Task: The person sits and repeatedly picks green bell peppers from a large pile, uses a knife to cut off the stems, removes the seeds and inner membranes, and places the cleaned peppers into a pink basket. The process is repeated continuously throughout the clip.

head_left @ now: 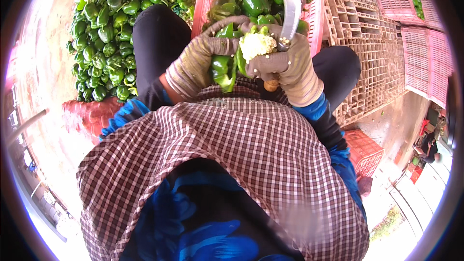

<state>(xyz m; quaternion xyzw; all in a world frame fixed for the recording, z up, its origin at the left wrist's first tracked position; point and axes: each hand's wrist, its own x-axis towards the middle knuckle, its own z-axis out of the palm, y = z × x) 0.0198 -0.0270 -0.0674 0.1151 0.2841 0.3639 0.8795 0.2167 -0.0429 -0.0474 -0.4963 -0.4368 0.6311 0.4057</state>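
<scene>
Both my hands wear striped knit gloves and meet in front of my lap. My left hand (203, 56) grips a cut green bell pepper (222, 70), its wall split open. My right hand (286, 61) holds a curved knife (291, 9) by its wooden handle, the blade pointing up and away from me. At the fingers of that same hand sits a pale, seedy pepper core (256, 44) with a green stem end. Loose seeds cling to the glove and the knife. Beyond the hands, a pink plastic crate (316, 7) holds cut green peppers (255, 3).
A large heap of whole green peppers (105, 32) lies at the left, with a red mesh sack (87, 116) below it. Plastic pallets (366, 58) and stacked pink crates (424, 61) stand at the right. A red crate (364, 152) is near my right elbow; a person (429, 150) is farther off.
</scene>
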